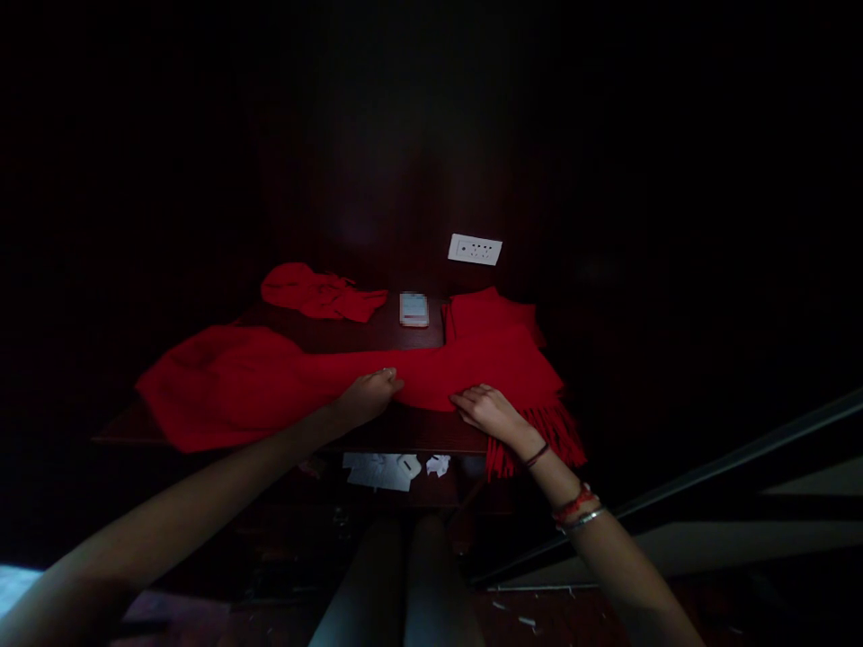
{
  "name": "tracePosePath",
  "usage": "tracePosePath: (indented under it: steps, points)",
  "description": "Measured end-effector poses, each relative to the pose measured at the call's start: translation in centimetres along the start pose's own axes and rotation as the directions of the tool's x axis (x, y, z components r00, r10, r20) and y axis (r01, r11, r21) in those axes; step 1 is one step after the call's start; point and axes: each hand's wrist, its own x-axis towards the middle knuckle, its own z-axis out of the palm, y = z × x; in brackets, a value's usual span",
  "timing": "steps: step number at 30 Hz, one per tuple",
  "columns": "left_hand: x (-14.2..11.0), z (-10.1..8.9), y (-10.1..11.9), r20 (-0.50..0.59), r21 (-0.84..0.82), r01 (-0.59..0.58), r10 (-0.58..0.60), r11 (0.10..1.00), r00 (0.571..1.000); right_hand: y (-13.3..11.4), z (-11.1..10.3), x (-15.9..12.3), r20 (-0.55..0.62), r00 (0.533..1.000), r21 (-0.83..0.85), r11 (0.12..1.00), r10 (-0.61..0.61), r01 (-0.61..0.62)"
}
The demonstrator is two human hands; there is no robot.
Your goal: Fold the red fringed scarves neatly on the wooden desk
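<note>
A red scarf [229,377] with a fringe at its right end lies stretched across a dark wooden table. Its left part is wide and bunched; the middle is narrower. My left hand [369,395] is closed with the fingertips pinched on the scarf's middle. To its right, my right hand [486,409] has its fingers closed over the scarf's near edge, close to the fringe, which hangs over the table's front edge. How much cloth each hand holds is hidden by the fingers.
A crumpled red cloth [316,292] lies at the back left and a folded red cloth [495,310] at the back right, with a phone [413,309] between them. A white socket panel [475,249] is on the wall. Papers [378,470] rest on a shelf below. The room is dark.
</note>
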Motion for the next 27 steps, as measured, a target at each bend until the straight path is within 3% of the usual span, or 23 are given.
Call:
tracePosePath:
  steps: [8, 16, 21, 27]
  points:
    - [0.2, -0.9, -0.4, -0.023, 0.023, 0.032, -0.031, 0.999, 0.999, -0.8, 1.1, 0.8, -0.102, 0.993, -0.078, 0.994, 0.067, -0.075]
    - [-3.9, -0.7, -1.9, 0.034, 0.037, 0.050, -0.051, 0.998, 0.998, -0.3, 1.9, 0.4, -0.118, 0.988, -0.089, 0.989, 0.103, -0.114]
    - [-5.7, -1.0, -3.4, 0.064, 0.127, 0.087, -0.096, 0.988, 0.993, -0.5, 1.4, 0.5, -0.082, 0.994, -0.084, 0.994, 0.065, -0.072]
    - [-5.7, -0.8, -3.7, 0.070, 0.150, 0.047, -0.058, 0.988, 0.996, -2.7, 0.3, 2.2, -0.142, 0.990, -0.052, 0.999, -0.014, 0.007]
